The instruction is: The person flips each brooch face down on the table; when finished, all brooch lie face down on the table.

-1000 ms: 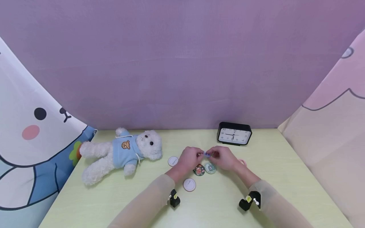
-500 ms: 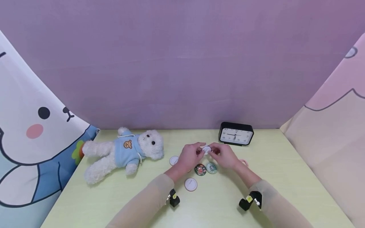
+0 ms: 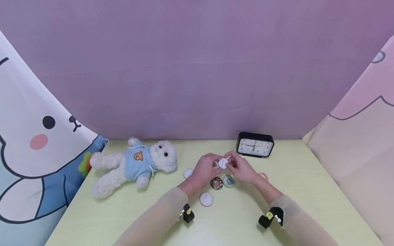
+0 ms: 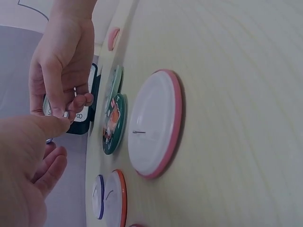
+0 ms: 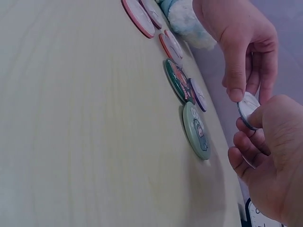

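Both hands hold one small round pin badge (image 3: 223,163) above the table, its white back turned to the head camera. My left hand (image 3: 204,169) pinches its left side between thumb and fingers. At its right side my right hand (image 3: 243,168) pinches the edge; in the right wrist view a thin pale edge (image 5: 248,162) shows by the lower fingers, its kind unclear. Below the hands lie a dark green picture badge (image 3: 217,183) and a light green one (image 3: 229,181), face up. A pink-rimmed badge (image 4: 154,124) lies back up with its pin showing.
More badges lie back up by the left wrist, including a white-backed one (image 3: 187,173) and an orange-rimmed one (image 4: 116,198). A plush toy in a blue hoodie (image 3: 135,164) lies at left. A black clock (image 3: 255,145) stands behind the right hand. A pink object (image 3: 263,175) is partly hidden.
The held badge has gone from nearly edge-on to showing its white back. Both hands have risen slightly, and the right fingers have shifted along its upper right edge.
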The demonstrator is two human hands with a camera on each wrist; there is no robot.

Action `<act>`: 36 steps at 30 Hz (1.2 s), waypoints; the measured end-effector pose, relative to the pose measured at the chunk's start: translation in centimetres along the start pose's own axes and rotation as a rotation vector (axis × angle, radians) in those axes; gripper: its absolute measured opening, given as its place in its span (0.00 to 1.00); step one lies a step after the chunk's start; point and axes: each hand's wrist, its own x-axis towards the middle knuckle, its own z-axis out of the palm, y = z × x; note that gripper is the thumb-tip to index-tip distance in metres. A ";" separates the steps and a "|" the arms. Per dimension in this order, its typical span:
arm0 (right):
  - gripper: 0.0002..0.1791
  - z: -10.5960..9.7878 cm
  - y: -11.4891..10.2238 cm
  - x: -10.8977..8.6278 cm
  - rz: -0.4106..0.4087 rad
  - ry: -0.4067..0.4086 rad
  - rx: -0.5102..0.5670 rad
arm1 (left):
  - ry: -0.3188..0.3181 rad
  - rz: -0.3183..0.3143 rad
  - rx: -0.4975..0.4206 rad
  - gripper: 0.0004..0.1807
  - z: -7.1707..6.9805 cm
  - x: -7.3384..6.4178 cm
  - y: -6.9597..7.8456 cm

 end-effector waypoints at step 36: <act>0.19 0.5 0.8 0.2 -0.073 -0.069 -0.284 | -0.159 -0.093 0.306 0.10 2.0 1.2 -0.5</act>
